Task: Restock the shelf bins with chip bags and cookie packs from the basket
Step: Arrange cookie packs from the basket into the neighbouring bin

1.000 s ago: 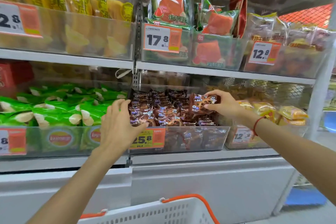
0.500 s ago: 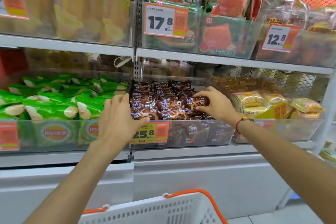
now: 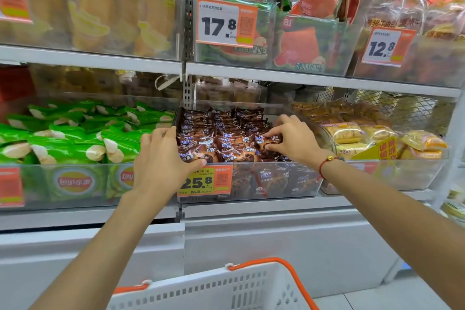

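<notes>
Brown cookie packs [image 3: 224, 133] fill the clear middle bin [image 3: 276, 184] on the lower shelf. My right hand [image 3: 292, 138] reaches into that bin and pinches one cookie pack [image 3: 265, 142] at the front right of the pile. My left hand [image 3: 161, 158] grips the bin's front left corner, thumb over its rim by the 25.8 price tag [image 3: 205, 181]. Green chip bags [image 3: 75, 138] fill the bin to the left. The white basket [image 3: 214, 289] with orange handles sits below, between my forearms; its contents are hidden.
A bin of yellow cake packs [image 3: 352, 133] stands to the right. The upper shelf [image 3: 302, 78] holds bins of yellow bags, watermelon-print packs and bread. A white cabinet front [image 3: 276, 246] runs under the lower shelf.
My right hand has lowered the cookie pack from above the bin down onto the front right of the pile. My left hand has stayed at the bin's front left corner. The camera moved closer.
</notes>
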Demonstrator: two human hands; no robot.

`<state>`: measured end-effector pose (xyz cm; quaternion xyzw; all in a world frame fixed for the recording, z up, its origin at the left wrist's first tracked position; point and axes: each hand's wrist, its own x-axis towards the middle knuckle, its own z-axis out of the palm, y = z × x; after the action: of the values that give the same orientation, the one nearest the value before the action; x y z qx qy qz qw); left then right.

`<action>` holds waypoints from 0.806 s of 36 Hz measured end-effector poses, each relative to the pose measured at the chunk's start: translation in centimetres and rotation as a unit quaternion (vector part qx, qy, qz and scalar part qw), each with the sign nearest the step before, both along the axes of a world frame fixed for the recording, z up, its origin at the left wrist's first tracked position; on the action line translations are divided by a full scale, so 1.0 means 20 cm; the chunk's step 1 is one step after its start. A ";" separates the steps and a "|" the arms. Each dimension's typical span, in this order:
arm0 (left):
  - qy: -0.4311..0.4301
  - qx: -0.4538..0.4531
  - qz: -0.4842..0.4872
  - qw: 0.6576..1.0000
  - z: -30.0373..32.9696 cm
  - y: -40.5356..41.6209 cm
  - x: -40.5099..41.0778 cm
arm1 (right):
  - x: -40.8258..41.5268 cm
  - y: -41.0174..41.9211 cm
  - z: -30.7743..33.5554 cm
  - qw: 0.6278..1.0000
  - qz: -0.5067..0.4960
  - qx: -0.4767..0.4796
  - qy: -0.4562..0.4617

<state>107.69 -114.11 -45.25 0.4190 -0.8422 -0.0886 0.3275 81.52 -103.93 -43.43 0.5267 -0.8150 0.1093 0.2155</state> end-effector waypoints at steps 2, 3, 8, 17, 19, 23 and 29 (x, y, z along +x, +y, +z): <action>0.000 0.000 -0.001 1.000 0.00 0.00 0.00 | 0.00 0.00 0.01 1.000 0.002 0.021 0.010; 0.001 0.001 -0.002 1.000 0.00 0.00 0.00 | 0.00 -0.01 0.02 1.000 0.004 0.026 -0.002; -0.006 0.007 0.000 1.000 0.00 0.00 0.00 | 0.02 -0.02 0.02 0.997 0.000 0.077 -0.023; -0.015 -0.095 0.002 0.995 0.04 0.09 0.02 | 0.06 0.14 0.06 0.990 0.043 0.046 -0.122; -0.001 -0.115 -0.025 0.993 0.05 0.13 0.02 | 0.09 0.20 0.05 0.991 0.065 -0.005 -0.115; -0.005 -0.109 -0.078 0.991 0.05 0.22 0.03 | 0.23 0.35 -0.02 0.980 0.126 -0.087 -0.125; -0.098 0.059 -0.133 0.985 -0.14 0.36 -0.02 | 0.43 0.59 -0.36 0.964 0.158 -0.041 -0.208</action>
<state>107.32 -106.94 -48.11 0.3285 -0.9119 -0.1388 0.2033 90.06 -92.21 -50.59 0.6055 -0.7428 0.2824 0.0426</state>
